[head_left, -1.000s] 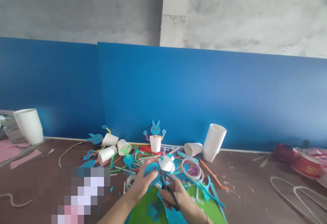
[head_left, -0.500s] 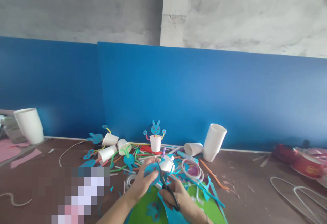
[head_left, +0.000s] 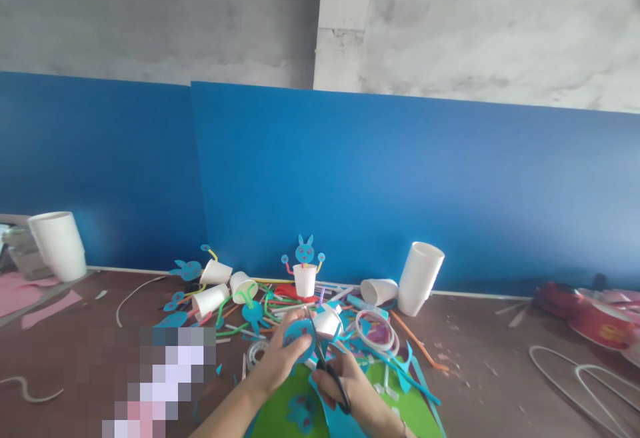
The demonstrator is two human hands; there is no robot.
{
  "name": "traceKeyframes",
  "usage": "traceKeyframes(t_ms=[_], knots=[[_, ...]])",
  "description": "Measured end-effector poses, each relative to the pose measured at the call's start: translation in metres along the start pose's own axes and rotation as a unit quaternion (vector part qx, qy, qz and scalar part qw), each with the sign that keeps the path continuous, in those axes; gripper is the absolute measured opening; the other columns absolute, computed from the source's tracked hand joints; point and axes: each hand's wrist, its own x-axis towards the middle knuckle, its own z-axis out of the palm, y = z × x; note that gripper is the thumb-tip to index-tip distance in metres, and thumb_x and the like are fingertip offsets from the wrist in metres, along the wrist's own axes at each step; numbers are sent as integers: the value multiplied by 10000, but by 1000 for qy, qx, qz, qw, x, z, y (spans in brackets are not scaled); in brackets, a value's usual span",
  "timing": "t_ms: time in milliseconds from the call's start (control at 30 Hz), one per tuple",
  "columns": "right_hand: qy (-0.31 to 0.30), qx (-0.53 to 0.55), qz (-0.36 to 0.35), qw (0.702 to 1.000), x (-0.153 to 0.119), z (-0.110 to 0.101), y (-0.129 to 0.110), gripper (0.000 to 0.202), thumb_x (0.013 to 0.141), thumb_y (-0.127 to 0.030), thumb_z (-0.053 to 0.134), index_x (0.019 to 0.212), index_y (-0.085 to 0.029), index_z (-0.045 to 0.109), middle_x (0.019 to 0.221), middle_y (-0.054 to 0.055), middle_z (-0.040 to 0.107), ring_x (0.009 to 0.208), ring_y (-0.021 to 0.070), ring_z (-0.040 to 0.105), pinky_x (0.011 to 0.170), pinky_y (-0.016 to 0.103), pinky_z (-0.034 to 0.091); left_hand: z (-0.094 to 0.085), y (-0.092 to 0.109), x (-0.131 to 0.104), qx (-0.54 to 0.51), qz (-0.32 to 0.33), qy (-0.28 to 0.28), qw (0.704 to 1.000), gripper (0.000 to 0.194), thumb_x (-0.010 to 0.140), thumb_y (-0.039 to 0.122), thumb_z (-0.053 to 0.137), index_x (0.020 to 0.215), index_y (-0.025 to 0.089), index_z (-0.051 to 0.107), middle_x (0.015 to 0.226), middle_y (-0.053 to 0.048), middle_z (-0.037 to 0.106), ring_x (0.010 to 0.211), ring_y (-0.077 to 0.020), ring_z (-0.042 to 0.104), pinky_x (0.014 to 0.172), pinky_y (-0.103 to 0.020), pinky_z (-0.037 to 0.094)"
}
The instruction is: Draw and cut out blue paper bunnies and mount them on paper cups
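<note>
My left hand (head_left: 279, 357) pinches a round blue paper cutout (head_left: 299, 339) with reddish markings on it. In my right hand (head_left: 350, 385) is a pair of scissors (head_left: 334, 385) with black handles, the blades pointing up along the right edge of the cutout. Below both hands lies a green sheet (head_left: 280, 408), with a blue rabbit-head cutout (head_left: 303, 413) and a larger piece of blue paper (head_left: 337, 418) on it. Behind the hands stands a white paper cup (head_left: 304, 281) fitted with a blue rabbit head (head_left: 305, 253) and bent straw arms.
Tipped paper cups with blue cutouts (head_left: 210, 300) lie at the left. A stack of white cups (head_left: 420, 278) stands at the right near the blue partition (head_left: 320, 185). Straws, a tape roll (head_left: 256, 354) and a coiled white tube (head_left: 376, 331) clutter the middle. Cables (head_left: 575, 371) lie far right.
Almost nothing differs. The blue cutout in my left hand has shifted very slightly to the right; the scissors stay at its edge.
</note>
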Motion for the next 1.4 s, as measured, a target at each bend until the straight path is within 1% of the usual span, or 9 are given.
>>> traceKeyframes(t_ms=[200,333,467,567,667,867,1000,1133,1400], knots=[[5,2,10,1000,-1,1,-3,592,686,-401,673,1161,-114,466,360,-145,398,323,47,270,340,169,232,0,0,1,-14,0,3,1000,353,761,237,583,1112,211,617,1177,-66,604,1114,-272,532,977,-370,393],[-3,0,20,1000,-2,-1,-4,599,694,-399,666,1176,-108,463,347,-151,390,316,45,245,337,176,224,-2,1,0,-21,-8,-8,1000,351,756,250,591,1103,206,627,1159,-64,621,1085,-273,546,968,-379,400],[3,0,25,1000,-3,-2,-4,611,691,-398,674,1188,-113,459,362,-146,402,325,47,266,340,174,221,-3,6,-1,-20,-12,-23,999,379,757,248,578,1132,208,617,1128,-63,644,1108,-277,535,987,-395,374],[4,-3,29,1000,-4,-3,-5,599,685,-381,681,1177,-109,474,362,-143,403,328,48,276,341,172,220,-3,9,-1,-17,-18,-22,999,381,746,245,589,1124,208,622,1147,-64,641,1156,-285,510,1011,-393,348],[8,-5,35,999,-4,-3,-5,586,683,-367,675,1172,-108,481,366,-139,414,327,47,281,338,170,221,-5,10,-1,-19,-29,-18,999,385,731,237,599,1115,213,627,1174,-58,630,1148,-287,519,1007,-391,347],[2,-11,31,999,-3,-4,0,548,691,-337,657,1159,-103,494,367,-139,415,317,44,291,338,166,235,-6,9,-1,-28,-31,-24,999,392,732,246,614,1122,210,630,1104,-54,658,1067,-276,562,968,-382,375],[2,-6,30,1000,-3,-4,0,574,688,-326,667,1185,-108,480,365,-142,414,318,47,289,336,168,234,-8,8,0,-28,-33,-25,999,410,726,253,625,1134,215,632,1060,-52,674,1040,-276,577,962,-388,382],[-8,4,32,999,-3,-5,2,612,684,-326,686,1211,-108,462,364,-146,409,319,48,283,334,169,229,-9,6,0,-59,-33,-42,997,437,710,292,657,1139,212,628,1019,-58,678,1004,-281,592,917,-381,411],[-4,-15,34,999,-3,-7,5,555,700,-299,663,1200,-130,493,367,-141,408,326,50,298,343,166,237,-12,4,1,-67,-32,-59,996,438,729,224,622,1167,230,609,1002,-39,668,913,-230,604,830,-324,433]])
